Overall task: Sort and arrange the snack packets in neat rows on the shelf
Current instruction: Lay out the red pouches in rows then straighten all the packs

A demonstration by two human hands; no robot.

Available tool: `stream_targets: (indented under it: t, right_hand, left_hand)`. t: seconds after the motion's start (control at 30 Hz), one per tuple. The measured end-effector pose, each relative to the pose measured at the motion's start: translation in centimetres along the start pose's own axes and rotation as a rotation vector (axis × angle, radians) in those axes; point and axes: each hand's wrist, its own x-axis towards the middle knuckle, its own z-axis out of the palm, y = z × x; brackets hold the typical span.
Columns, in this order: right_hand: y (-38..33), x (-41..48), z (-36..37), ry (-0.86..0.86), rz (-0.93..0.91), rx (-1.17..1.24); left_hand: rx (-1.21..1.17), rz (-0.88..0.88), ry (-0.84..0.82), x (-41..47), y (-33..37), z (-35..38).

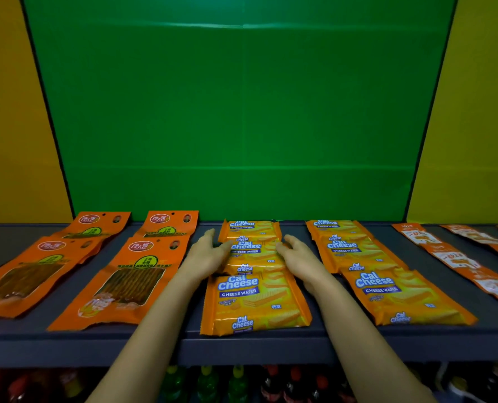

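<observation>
On the dark grey shelf (271, 344) lie rows of orange snack packets. A centre row of Cal Cheese wafer packets runs front to back: front packet (255, 303), middle packet (253, 254), back packet (250, 229). My left hand (205, 254) touches the left edge of the middle packet and my right hand (298, 255) its right edge, fingers nearly straight. A second Cal Cheese row (364, 257) lies to the right. Two rows of orange spicy-strip packets (125, 283) (29, 274) lie at the left.
Narrow orange-and-white sachets (457, 260) lie in rows at the far right. A green back panel (242, 112) stands behind the shelf, with yellow walls either side. Drink bottles (236, 385) stand on the level below.
</observation>
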Motion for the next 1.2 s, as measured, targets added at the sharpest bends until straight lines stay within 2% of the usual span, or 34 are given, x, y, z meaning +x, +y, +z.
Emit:
stream_targets:
  t: [0.17, 0.23, 0.37, 0.67, 1.0, 1.1, 1.2]
  right_hand:
    - [0.7, -4.1, -1.4, -0.086, -0.064, 0.027]
    - [1.0, -5.6, -1.9, -0.143, -0.115, 0.086]
    - [1.7, -6.1, -1.8, -0.173, -0.177, 0.035]
    - [1.7, -6.1, -1.8, -0.159, -0.148, 0.085]
    - [1.4, -6.3, -1.9, -0.169, -0.138, 0.062]
    - [1.3, -6.4, -2.0, -0.100, -0.164, 0.000]
    - [0.7, -6.4, -2.3, -0.025, -0.228, -0.107]
  left_hand:
    - [0.007, 0.010, -0.141, -5.5, -1.1, -1.4]
    - [0.089, 0.039, -0.196, -7.6, -1.7, -1.3]
    - [0.172, 0.073, -0.172, -8.7, -2.3, -1.1]
    - [0.068, 0.090, -0.242, -7.6, -1.6, -1.3]
    - [0.109, 0.113, -0.154, -7.3, -2.7, -0.9]
    - [0.089, 0.173, -0.043, -7.2, -2.5, -0.9]
    - [0.167, 0.284, 0.108, -7.7, -2.1, -2.4]
